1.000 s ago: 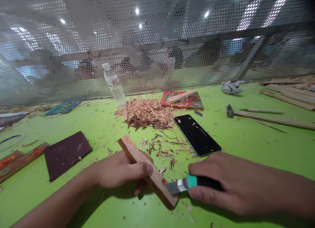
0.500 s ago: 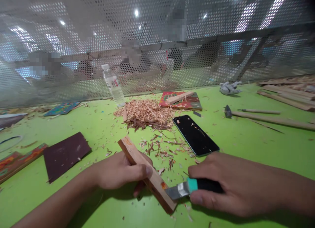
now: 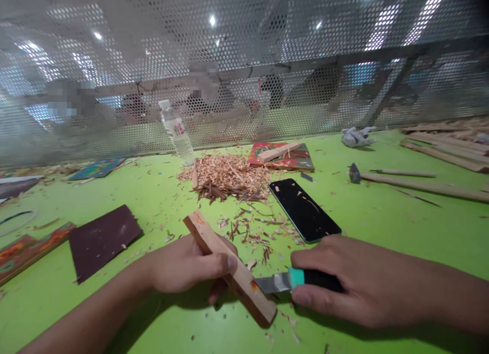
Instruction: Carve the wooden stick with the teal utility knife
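A dark sheet of sandpaper [image 3: 102, 238] lies at the left of the green table [image 3: 401, 216]. The left hand [image 3: 187, 265] has its grip wrapped around a wooden strip [image 3: 229, 266], which slants low over the table with its near end close to the surface. The blade of a knife [image 3: 294, 280] touches the strip's right edge, the right hand [image 3: 344, 280] clenched on its handle. Behind sit a pile of shavings [image 3: 227, 177] and a phone [image 3: 304, 209].
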{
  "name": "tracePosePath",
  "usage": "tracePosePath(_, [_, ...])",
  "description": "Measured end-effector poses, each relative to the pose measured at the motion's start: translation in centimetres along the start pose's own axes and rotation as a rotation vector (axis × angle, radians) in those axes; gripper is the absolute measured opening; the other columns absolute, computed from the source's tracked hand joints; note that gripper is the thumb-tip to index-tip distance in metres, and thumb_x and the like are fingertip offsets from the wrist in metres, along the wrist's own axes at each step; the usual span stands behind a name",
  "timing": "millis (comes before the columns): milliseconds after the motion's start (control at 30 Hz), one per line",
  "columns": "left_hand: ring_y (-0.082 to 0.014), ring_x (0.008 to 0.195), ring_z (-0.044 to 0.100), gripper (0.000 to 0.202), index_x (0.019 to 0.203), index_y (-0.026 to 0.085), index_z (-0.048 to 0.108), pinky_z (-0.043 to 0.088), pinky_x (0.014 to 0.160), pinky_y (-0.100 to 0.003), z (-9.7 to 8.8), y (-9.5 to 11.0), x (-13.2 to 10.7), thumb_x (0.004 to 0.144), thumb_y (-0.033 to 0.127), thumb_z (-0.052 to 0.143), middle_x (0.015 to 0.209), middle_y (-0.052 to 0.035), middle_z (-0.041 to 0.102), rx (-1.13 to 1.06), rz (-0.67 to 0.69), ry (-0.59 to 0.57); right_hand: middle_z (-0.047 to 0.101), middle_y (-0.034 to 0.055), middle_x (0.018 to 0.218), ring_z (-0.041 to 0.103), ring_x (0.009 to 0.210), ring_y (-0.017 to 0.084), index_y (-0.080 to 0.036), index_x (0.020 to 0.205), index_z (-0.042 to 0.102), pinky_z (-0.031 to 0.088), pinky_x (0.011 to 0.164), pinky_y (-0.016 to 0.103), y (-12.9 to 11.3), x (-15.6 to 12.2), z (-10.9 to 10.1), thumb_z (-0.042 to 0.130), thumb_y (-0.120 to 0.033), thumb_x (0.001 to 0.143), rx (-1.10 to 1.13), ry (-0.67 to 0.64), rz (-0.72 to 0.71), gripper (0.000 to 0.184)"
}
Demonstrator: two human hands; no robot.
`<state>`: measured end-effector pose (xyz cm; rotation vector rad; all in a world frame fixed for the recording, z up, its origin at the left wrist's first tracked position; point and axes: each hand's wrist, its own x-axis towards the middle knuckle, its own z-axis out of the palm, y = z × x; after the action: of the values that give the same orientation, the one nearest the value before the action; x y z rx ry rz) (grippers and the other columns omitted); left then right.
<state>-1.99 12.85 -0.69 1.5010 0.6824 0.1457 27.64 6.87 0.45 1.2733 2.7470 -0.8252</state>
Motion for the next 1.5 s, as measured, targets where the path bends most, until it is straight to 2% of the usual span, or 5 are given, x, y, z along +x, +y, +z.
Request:
tracePosePath(667, [-0.0116, 0.055, 0.056, 0.043, 0.086, 0.011, 0.073, 0.047, 0.053, -0.022, 0.07, 0.11, -0.02, 0.096, 0.052, 0.062, 0.072, -0.0053, 0.065, 0.003, 0.025, -0.011, 0.067, 0.0059, 0.079, 0.057, 0.067, 0.020, -0.021, 0.092, 0.065, 0.028, 0.060, 0.033, 0.13, -0.09, -0.05, 0.035, -0.064, 0.108, 0.001, -0.002, -0.021, 0.055])
tracePosePath(1500, [-0.0130, 0.054, 0.055, 0.040, 0.083, 0.012, 0.074, 0.047, 0.051, -0.022, 0.37, 0.43, 0.06, 0.095, 0.047, 0.061, 0.064, -0.0050, 0.063, 0.019, 0.016, 0.025, 0.065, 0.0042, 0.076, 0.052, 0.063, 0.018, -0.021, 0.090, 0.064, 0.027, 0.059, 0.032, 0.07, 0.27, 0.06, 0.034, -0.067, 0.108, 0.040, 0.013, -0.025, 0.058])
